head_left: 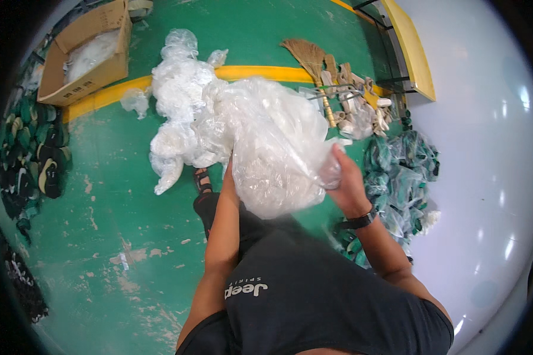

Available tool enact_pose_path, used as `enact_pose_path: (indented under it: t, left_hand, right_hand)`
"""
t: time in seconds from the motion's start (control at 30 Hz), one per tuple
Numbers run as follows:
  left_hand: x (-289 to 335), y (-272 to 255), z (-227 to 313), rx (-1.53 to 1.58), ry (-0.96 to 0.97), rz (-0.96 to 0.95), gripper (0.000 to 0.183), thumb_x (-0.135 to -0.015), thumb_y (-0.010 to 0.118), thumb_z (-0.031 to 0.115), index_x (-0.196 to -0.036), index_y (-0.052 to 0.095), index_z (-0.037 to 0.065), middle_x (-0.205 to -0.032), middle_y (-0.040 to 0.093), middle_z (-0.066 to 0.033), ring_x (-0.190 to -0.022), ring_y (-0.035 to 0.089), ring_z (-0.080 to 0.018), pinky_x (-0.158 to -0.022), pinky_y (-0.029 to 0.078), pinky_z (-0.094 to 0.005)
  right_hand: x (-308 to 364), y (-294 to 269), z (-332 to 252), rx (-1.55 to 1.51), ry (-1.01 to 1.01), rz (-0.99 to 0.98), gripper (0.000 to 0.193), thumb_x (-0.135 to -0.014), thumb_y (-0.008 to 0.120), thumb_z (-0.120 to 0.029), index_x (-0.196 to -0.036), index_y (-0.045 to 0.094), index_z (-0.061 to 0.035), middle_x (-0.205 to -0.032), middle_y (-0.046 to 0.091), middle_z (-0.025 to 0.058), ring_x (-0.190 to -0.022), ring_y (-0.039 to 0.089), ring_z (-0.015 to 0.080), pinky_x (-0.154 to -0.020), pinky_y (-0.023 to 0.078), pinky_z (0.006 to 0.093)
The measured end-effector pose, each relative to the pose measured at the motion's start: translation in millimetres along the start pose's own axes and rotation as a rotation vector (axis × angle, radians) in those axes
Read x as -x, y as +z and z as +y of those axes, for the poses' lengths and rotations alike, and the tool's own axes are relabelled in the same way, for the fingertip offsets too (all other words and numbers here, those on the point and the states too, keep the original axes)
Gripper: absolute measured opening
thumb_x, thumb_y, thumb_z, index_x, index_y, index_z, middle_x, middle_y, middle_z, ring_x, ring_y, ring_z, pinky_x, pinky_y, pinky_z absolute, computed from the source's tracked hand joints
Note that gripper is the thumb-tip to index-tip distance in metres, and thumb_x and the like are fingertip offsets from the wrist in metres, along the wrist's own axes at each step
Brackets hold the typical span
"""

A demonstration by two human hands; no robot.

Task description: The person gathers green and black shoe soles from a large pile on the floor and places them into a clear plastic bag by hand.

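Observation:
A large, crumpled clear plastic bag, puffed out with whitish plastic film, hangs in front of my body between both hands. My right hand, a dark band on its wrist, is closed on a gathered edge at the bag's right side. On the left side my left hand reaches up under the bag and holds it; its fingers are hidden behind the plastic. Behind and left of the bag, a heap of similar clear plastic lies on the green floor; where the two overlap I cannot tell them apart.
An open cardboard box with clear plastic inside stands far left. Piles of green and black pieces line the left. A straw broom and beige pieces lie far right, bagged green pieces nearer. A yellow-topped bench stands beyond.

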State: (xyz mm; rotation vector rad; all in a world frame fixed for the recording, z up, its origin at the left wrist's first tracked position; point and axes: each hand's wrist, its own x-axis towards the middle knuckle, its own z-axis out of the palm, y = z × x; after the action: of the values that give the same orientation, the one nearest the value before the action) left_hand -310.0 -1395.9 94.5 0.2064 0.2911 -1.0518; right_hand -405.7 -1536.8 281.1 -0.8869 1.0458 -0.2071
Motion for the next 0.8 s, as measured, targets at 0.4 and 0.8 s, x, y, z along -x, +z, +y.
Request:
enact_pose_path:
  t: [0.4, 0.8]
  left_hand:
    - [51.6, -77.7, 124.8, -1.272, 0.843, 0.763, 0.022, -0.078, 0.06, 0.007, -0.097, 0.062, -0.004, -0.086, 0.063, -0.0065, -0.073, 0.058, -0.0148, -0.066, 0.048, -0.0264]
    - [59.3, 51.9, 6.0, -1.025, 0.91, 0.393, 0.024, -0.08, 0.051, 0.001, -0.102, 0.062, 0.0, -0.095, 0.062, -0.0058, -0.085, 0.056, -0.0132, -0.078, 0.045, -0.0259]
  right_hand:
    - [-45.3, -271.1, -88.6, 0.491, -0.316, 0.045, 0.022, -0.086, 0.062, -0.022, -0.091, 0.062, 0.0001, -0.077, 0.06, 0.0, -0.067, 0.054, 0.0092, -0.062, 0.042, 0.0243]
    - [-38.5, -73.6, 76.6, 1.094, -0.593, -0.538, 0.049, -0.078, 0.064, -0.032, -0.114, 0.051, -0.0009, -0.112, 0.056, 0.0193, -0.102, 0.054, 0.033, -0.086, 0.043, 0.0399]
